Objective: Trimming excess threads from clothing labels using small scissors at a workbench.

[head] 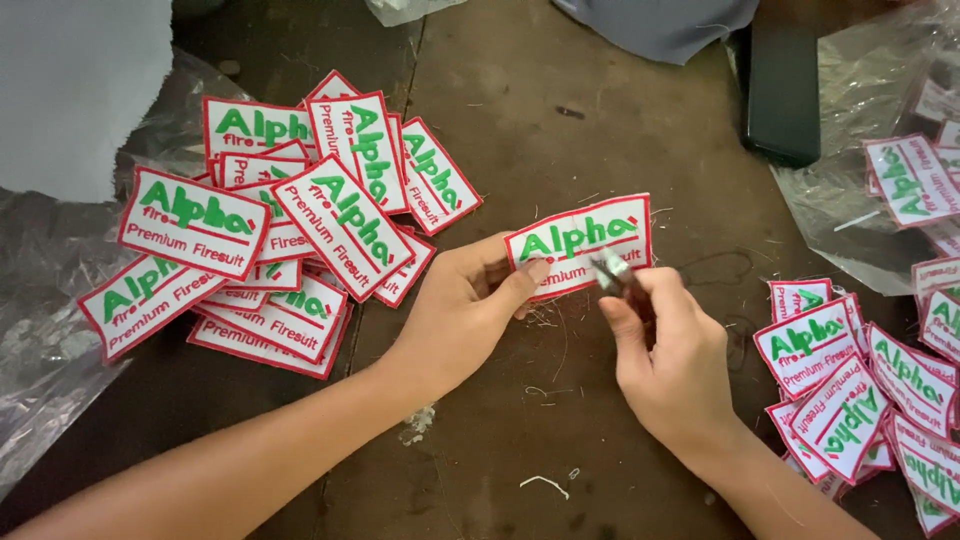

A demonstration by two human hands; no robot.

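My left hand (462,312) pinches the lower left corner of a white rectangular embroidered patch (585,240) with a red border and green lettering, held just above the table's middle. My right hand (668,355) is closed around a small metal thread snipper (612,270), whose tip sits at the patch's lower right edge. Loose thread scraps (552,318) lie under the patch.
A pile of several identical patches (270,220) lies at the left on clear plastic sheet (40,300). More patches (860,390) are heaped at the right, others in a plastic bag (900,170). A dark flat object (782,90) rests at the back on the brown table (560,130).
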